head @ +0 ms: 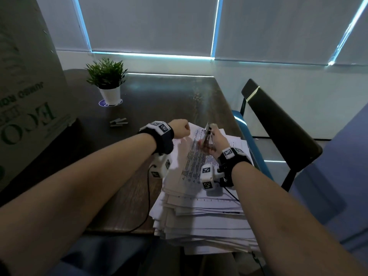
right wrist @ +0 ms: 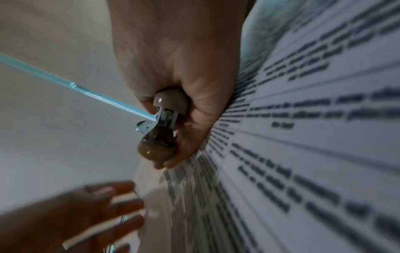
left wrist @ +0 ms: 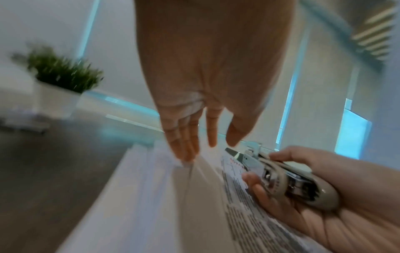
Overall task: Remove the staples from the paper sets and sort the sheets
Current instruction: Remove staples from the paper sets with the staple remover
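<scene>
A thick, uneven stack of white paper sets (head: 201,218) lies at the table's near right corner. On top, a printed sheet (head: 196,160) (right wrist: 303,137) stands partly lifted. My right hand (head: 211,139) (left wrist: 270,171) (right wrist: 173,137) grips a beige and metal staple tool (head: 209,134) (left wrist: 298,184) (right wrist: 164,126) over that sheet's far end. Just left of it is my left hand (head: 185,129) (left wrist: 194,150) (right wrist: 121,205), fingers straight, their tips touching the raised edge of a sheet (left wrist: 194,171). Motion blur hides any staple.
The dark wooden table (head: 169,100) carries a small potted plant (head: 107,80) at the back left and a strip of staples (head: 118,122). A big cardboard box (head: 25,96) stands at the left. A black chair (head: 278,124) is at the right.
</scene>
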A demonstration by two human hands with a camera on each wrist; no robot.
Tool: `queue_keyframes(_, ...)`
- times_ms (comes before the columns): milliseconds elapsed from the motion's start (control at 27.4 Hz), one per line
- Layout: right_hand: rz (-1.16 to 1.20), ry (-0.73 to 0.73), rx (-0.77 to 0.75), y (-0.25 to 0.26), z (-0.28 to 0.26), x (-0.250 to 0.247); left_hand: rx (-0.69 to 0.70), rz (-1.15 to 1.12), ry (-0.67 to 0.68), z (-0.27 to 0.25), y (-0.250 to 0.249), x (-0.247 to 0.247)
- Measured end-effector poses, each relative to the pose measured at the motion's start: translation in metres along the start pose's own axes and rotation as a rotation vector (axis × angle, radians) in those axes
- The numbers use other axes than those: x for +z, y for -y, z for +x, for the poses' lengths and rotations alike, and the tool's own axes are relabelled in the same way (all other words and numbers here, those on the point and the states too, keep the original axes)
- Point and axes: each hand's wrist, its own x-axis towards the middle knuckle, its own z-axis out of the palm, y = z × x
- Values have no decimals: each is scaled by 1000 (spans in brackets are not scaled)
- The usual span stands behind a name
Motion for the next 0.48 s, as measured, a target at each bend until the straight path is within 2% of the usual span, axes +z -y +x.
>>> queue_keyframes(73,87,35,46,-4,8,-13,-110,-12,16,17,2,19)
queue_keyframes(146,275,66,98,-8,17,-27,-205,-123,-88,30,8,36)
queue_keyframes(219,446,92,122,-9,24,-36,-240,-468,-202,34,19,50)
queue_keyframes(329,556,87,126,-9,29,-39,-290,-1135,-327,23,37,71)
queue_keyframes(402,545,76,118,-10,28,-38,-352,-1509,-342,7,46,83)
queue_keyframes(475,516,61,97,-10,25,-35,-404,-1782,-328,-11,52,92)
